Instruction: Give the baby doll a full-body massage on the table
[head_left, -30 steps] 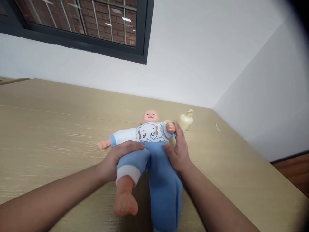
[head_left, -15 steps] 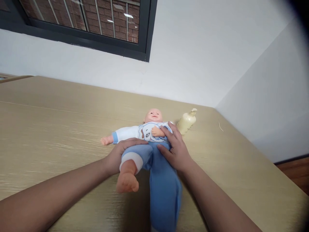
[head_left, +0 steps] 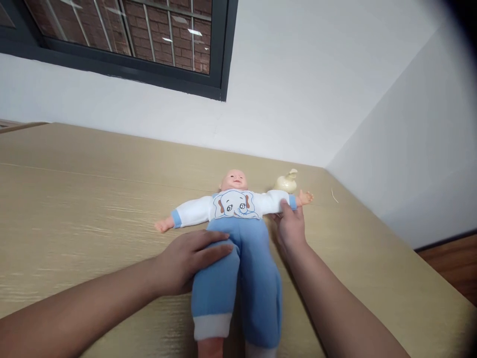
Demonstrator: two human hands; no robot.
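Note:
A baby doll (head_left: pixel 238 204) in a white elephant-print top and blue trousers lies face up, with both arms spread and its legs toward me. My left hand (head_left: pixel 186 258) rests on the doll's thigh at the left, its fingers laid over the blue cloth. At the right, my right hand (head_left: pixel 292 226) is closed round the doll's sleeve near the cuff, thumb on top and the other fingers mostly hidden underneath. Behind that sleeve stands a cream pump bottle (head_left: pixel 285 183), its lower part hidden by the doll's arm.
The light wooden table (head_left: pixel 93 199) reaches back to a white wall with a dark-framed window (head_left: pixel 219 54). A thin pale strip (head_left: pixel 334 195) lies on the table right of the bottle. The table's right edge slants toward me.
The doll's arm at the right has swung from its chest out to the side, now in my right hand. The raised leg at the left has been lowered and straightened, with my left hand on it.

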